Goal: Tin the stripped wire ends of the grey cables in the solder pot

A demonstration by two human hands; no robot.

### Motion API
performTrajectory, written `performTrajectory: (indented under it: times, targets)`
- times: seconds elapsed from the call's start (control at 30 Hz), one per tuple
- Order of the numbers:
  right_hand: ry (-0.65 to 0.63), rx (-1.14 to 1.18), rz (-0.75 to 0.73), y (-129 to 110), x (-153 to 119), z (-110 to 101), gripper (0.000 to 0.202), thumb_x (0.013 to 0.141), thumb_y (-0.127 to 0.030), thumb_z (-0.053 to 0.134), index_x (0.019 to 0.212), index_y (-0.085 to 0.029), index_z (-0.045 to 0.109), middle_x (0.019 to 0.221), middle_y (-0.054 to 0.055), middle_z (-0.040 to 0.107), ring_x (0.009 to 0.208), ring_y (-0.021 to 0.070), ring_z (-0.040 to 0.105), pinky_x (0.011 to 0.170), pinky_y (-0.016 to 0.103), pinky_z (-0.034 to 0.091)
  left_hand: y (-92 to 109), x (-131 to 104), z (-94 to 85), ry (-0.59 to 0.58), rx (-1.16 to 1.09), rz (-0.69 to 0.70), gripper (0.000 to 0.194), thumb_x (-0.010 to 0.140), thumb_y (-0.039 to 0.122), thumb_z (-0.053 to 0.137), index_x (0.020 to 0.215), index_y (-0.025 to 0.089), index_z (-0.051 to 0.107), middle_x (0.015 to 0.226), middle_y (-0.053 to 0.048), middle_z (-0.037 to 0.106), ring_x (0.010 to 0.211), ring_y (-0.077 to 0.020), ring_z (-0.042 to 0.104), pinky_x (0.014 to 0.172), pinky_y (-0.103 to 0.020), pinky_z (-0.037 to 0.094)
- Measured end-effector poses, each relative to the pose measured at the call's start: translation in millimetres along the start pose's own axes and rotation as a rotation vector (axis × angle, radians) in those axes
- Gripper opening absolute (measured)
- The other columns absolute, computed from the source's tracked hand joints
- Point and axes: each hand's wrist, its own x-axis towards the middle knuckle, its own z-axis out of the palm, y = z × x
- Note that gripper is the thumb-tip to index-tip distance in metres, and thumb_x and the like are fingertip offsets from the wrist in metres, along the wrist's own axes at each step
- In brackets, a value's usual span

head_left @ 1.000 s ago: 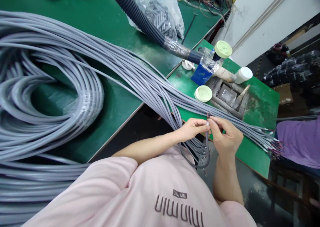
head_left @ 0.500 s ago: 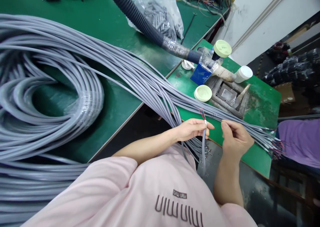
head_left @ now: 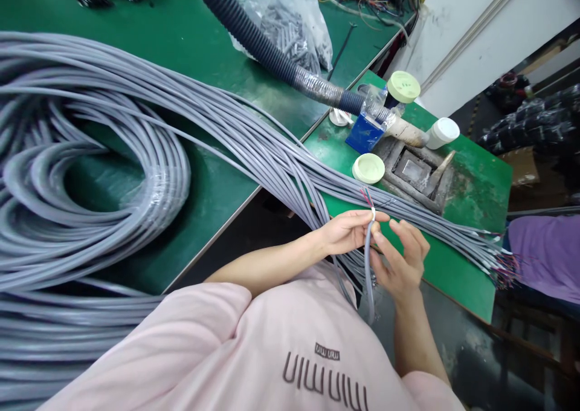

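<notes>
My left hand [head_left: 348, 231] pinches a grey cable [head_left: 368, 278] just below its stripped end, and the cable hangs down in front of my shirt. Thin red and dark wires [head_left: 367, 197] fan out above a white band at that end. Close by on the right, my right hand [head_left: 402, 260] has its fingers apart, with fingertips at or very near the cable; whether they touch it I cannot tell. Behind both hands runs a thick bundle of grey cables [head_left: 254, 134], its stripped ends [head_left: 505, 266] lying at the right edge of the green bench.
A metal pot [head_left: 411, 172] with a stick in it sits on the small bench [head_left: 471, 184], near a pale green lid [head_left: 368, 168] and a white jar [head_left: 443, 133]. Overhead hangs a black hose [head_left: 254, 30]. Coiled cables [head_left: 163, 199] fill the left. A person in purple [head_left: 544, 257] is at right.
My right hand has moved left to the cable, and its fingers have gone from pinched to spread. The left hand keeps its hold almost in place.
</notes>
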Motion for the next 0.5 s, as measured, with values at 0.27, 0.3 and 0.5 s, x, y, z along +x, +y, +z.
performTrajectory:
  times: [0.27, 0.3, 0.5]
  targets:
    - [0.177, 0.126, 0.056, 16, 17, 15, 0.018, 0.089, -0.028, 0.057, 0.105, -0.028, 0.065, 0.109, 0.006, 0.071, 0.113, 0.0282, 0.063, 0.090, 0.052, 0.054, 1, 7, 18.4, 0.016, 0.240, 0.097, 0.039, 0.079, 0.048, 0.070, 0.091, 0.010, 0.067, 0.074, -0.004, 0.067, 0.068, -0.0114, 0.063, 0.070, -0.024, 0.051]
    - [0.208, 0.156, 0.109, 20, 24, 13, 0.019, 0.090, -0.029, 0.056, 0.107, -0.026, 0.064, 0.106, 0.007, 0.072, 0.106, 0.0278, 0.067, 0.087, 0.051, 0.056, 4, 5, 19.5, 0.027, 0.350, 0.120, 0.043, 0.079, 0.051, 0.069, 0.094, 0.010, 0.068, 0.076, -0.005, 0.068, 0.072, -0.0125, 0.064, 0.074, -0.026, 0.051]
    - [0.165, 0.299, 0.452, 49, 76, -3, 0.027, 0.096, -0.035, 0.046, 0.109, -0.020, 0.063, 0.104, 0.009, 0.071, 0.072, 0.0185, 0.071, 0.063, 0.035, 0.058, 29, -14, 15.5, 0.196, 1.164, 0.606, 0.032, 0.087, 0.043, 0.060, 0.095, 0.014, 0.073, 0.083, -0.008, 0.072, 0.079, -0.0152, 0.064, 0.079, -0.028, 0.047]
